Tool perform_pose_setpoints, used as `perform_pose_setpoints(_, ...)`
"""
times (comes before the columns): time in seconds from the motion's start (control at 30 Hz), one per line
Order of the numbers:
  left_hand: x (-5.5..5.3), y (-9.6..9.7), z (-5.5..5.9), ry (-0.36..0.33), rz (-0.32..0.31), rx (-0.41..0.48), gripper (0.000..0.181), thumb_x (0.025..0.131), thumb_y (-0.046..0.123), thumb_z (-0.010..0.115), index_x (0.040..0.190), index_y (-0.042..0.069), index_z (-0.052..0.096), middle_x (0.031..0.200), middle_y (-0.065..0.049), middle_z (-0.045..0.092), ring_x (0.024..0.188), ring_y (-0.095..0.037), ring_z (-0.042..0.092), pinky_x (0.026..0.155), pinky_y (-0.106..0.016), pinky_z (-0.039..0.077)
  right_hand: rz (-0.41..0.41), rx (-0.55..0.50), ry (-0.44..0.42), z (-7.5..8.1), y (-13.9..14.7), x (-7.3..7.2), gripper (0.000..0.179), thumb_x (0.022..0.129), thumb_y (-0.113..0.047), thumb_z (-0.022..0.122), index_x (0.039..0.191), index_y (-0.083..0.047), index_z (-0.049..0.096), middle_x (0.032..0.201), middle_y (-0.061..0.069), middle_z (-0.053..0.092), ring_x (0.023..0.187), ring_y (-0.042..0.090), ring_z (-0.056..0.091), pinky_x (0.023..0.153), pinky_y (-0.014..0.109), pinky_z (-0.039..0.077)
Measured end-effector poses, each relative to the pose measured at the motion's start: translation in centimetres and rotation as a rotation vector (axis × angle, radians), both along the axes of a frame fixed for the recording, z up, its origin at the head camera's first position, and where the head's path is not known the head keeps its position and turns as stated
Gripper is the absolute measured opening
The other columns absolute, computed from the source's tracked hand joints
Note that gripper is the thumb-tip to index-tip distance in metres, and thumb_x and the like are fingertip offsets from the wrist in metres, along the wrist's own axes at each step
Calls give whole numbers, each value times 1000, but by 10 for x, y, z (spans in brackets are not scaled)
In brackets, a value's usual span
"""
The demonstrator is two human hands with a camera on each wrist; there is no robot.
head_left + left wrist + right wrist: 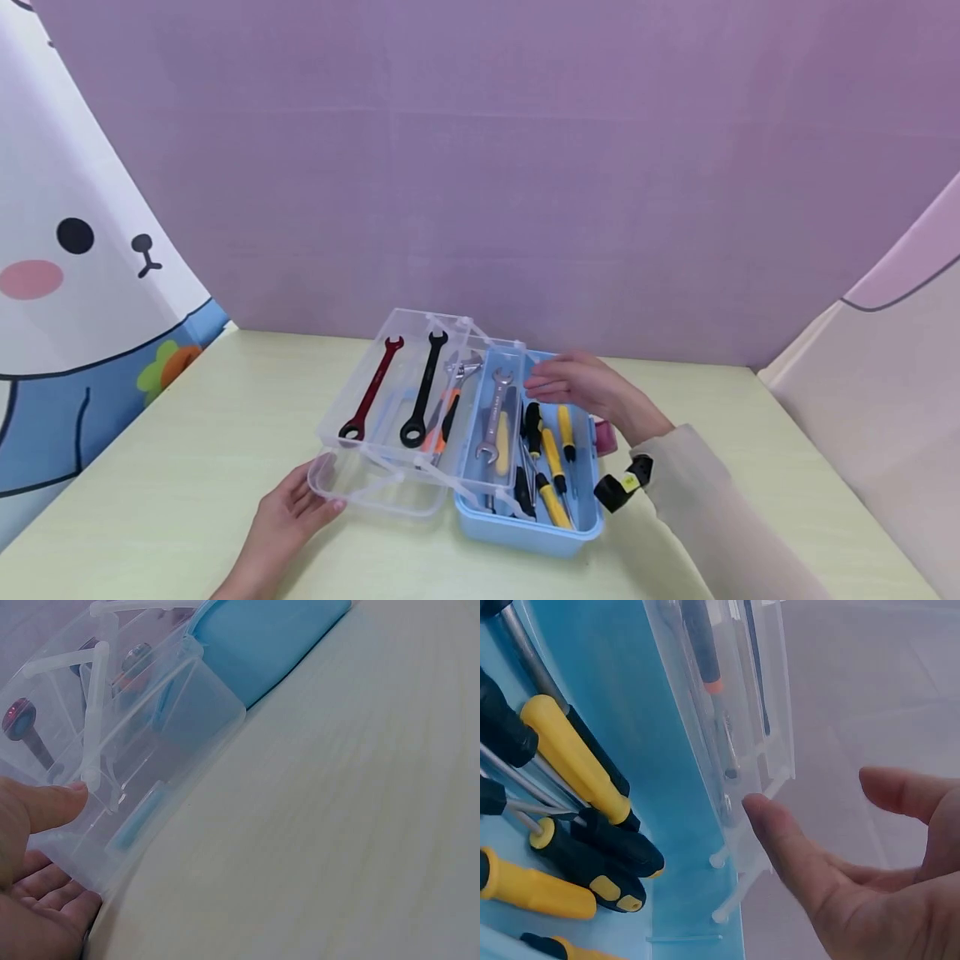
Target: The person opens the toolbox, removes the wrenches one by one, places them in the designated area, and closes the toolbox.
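A light-blue toolbox (525,533) stands with its clear plastic lid (375,492) swung out to the left. My left hand (288,508) holds the lid's near left corner, thumb (56,806) on one side and fingers (60,900) underneath. Clear trays carry a red ratchet wrench (372,387), a black ratchet wrench (426,387) and a silver double-ended wrench (493,417). Several yellow-and-black screwdrivers (553,458) lie in the box. My right hand (581,387) is over the box's far right part, its fingers extended and nothing in them; the right wrist view shows the fingertips beside a clear tray.
Below the trays show an adjustable wrench (467,367) and an orange-and-black handled tool (447,417). A dark pink object (604,437) lies right of the box, partly behind my right forearm. A purple cloth (480,167) hangs behind the pale table (225,400).
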State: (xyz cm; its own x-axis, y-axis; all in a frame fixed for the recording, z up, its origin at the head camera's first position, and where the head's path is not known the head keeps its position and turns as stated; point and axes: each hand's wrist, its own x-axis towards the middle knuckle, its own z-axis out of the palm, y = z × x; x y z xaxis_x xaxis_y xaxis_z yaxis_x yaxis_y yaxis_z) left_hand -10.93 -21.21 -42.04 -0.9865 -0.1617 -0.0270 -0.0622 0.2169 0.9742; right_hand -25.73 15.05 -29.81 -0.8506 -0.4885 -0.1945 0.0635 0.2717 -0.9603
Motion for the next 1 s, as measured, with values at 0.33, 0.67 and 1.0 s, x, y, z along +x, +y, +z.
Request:
perform_pose_setpoints(0.33, -1, -2, -1, 14, -12, 2, 66, 83, 2, 70, 140, -8, 37, 141, -31, 39, 97, 18, 49, 82, -4, 48, -6, 14, -11, 14, -14, -2, 41, 99, -15, 47, 126, 17, 45, 124, 29, 59, 113, 35, 61, 101, 41, 48)
perform_pose_setpoints(0.67, -3, -2, -3, -18, -18, -8, 67, 84, 4, 70, 141, -8, 35, 142, -31, 38, 110, 0, 56, 83, -7, 49, 9, 234, -38, 33, -35, -7, 40, 95, -20, 55, 117, 13, 55, 104, 24, 68, 87, 25, 72, 81, 31, 60)
perform_pose_setpoints(1.0, -3, 2, -2, -6, -17, -50, 65, 83, 2, 70, 139, -9, 37, 140, -32, 41, 113, -8, 56, 82, -6, 49, -11, 429, -109, 43, -51, -14, 45, 92, -24, 59, 121, 11, 53, 112, 28, 65, 73, 18, 71, 71, 29, 61)
